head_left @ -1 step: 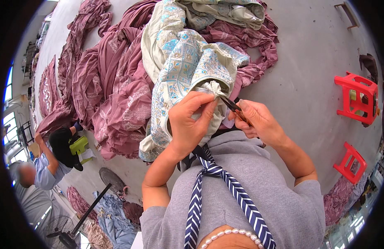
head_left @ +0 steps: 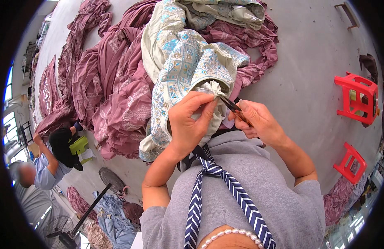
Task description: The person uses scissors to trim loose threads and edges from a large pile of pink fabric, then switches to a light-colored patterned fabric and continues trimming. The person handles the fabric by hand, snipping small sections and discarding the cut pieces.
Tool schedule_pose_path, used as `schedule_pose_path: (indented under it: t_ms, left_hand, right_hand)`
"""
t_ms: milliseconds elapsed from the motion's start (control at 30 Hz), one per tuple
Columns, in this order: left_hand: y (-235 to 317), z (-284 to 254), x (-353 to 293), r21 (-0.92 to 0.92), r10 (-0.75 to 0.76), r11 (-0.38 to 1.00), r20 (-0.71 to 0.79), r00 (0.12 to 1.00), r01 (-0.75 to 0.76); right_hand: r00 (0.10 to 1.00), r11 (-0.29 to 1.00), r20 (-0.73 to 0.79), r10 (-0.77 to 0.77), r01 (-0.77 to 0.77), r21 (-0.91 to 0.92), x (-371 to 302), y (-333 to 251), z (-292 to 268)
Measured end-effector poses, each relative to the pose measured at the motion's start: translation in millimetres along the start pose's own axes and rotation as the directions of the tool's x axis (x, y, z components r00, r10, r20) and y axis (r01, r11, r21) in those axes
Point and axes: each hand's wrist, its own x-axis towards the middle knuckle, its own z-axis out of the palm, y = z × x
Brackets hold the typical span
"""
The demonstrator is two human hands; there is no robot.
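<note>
Cream fabric (head_left: 196,62) with a blue and tan pattern is bunched over my lap and trails away in front of me. My left hand (head_left: 191,118) pinches a gathered pale tuft (head_left: 214,88) of it between thumb and fingers. From the right, my right hand (head_left: 258,121) holds thread snips (head_left: 232,106) with dark blades and brownish handles. Their tips point at the pinched tuft, close to my left fingertips. Whether the blades touch the cloth I cannot tell.
Mauve fabric (head_left: 121,95) lies heaped on the grey floor (head_left: 306,54) ahead and to the left. At the right are a red stool (head_left: 358,97) and a second red stool (head_left: 350,162). A co-worker (head_left: 51,162) sits at the left, near a standing fan (head_left: 67,237) and blue cloth (head_left: 113,218).
</note>
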Motion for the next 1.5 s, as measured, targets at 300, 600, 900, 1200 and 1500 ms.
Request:
schedule_pose_path:
  t_ms: [300,600,900,1200,1500]
  left_hand:
    - [-0.9,-5.0,0.7,0.115,0.056,0.991,0.070,0.996,-0.064]
    - [0.9,-5.5,2.1,0.167,0.126,0.977,0.058,0.990,-0.134]
    - [9.1,-4.7,3.3,0.131,0.093,0.987,0.026,0.995,-0.096]
    - [5.8,-4.8,0.9,0.052,0.016,0.999,0.019,1.000,-0.016]
    - [5.7,-3.8,2.2,0.143,0.105,0.984,0.005,0.994,-0.105]
  right_hand:
    - [1.000,0.999,0.007,-0.007,0.007,-0.041,3.8,-1.5,-3.2]
    - [0.999,0.994,-0.008,-0.044,0.043,-0.101,7.1,-1.6,-2.1]
    - [0.809,0.507,-0.028,-0.588,0.341,-0.792,11.5,9.9,2.8]
    - [0.700,0.439,-0.035,-0.713,0.408,-0.800,15.1,17.9,0.6]
    - [0.940,0.867,-0.113,-0.323,0.246,-0.433,6.8,11.7,3.8]
